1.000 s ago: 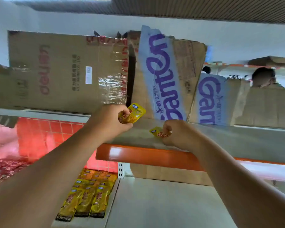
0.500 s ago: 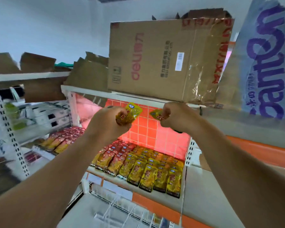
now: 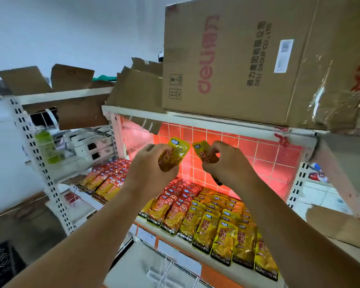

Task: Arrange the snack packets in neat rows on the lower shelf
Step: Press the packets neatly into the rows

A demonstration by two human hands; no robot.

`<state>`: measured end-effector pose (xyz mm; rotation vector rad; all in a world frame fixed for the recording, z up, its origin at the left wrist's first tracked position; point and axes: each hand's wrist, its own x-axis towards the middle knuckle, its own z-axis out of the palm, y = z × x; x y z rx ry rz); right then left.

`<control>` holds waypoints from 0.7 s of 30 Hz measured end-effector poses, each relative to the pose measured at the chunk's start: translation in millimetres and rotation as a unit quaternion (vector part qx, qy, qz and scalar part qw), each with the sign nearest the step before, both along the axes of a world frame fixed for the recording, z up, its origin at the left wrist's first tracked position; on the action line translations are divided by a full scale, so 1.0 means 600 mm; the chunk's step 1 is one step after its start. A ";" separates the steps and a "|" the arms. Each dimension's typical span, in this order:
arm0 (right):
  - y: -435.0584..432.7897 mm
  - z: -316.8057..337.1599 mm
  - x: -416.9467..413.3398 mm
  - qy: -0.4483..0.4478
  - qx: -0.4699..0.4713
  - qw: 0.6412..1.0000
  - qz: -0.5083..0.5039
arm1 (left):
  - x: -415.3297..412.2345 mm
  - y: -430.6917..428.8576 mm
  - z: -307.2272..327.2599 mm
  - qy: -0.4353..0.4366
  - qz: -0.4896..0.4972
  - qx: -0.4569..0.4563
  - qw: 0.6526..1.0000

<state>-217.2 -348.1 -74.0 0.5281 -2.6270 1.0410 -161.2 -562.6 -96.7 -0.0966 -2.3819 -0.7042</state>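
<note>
Shelf (image 3: pixel 140 223) holds packet rows (image 3: pixel 206 223); left hand (image 3: pixel 152 169) and right hand (image 3: pixel 227 165) each grip, seemingly, one packet (image 3: pixel 175 154).

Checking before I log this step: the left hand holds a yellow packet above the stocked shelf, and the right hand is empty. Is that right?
Not quite. The right hand is not empty: its fingers pinch a second yellow packet, as the head view shows. The rest stands: the left hand holds a yellow packet above the stocked shelf.

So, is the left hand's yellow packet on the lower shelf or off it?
Off it: the left hand grips the yellow packet midair, clear of the shelved rows.
</note>
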 end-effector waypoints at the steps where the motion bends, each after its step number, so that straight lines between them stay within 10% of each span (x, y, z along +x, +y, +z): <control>1: -0.001 -0.004 -0.003 0.000 -0.007 1.000 0.002 | -0.005 0.000 -0.001 0.002 0.003 0.002 1.000; 21: 0.059 -0.181 -0.093 -0.086 0.005 0.980 -0.177 | -0.184 0.061 -0.221 -0.103 -0.147 0.071 0.981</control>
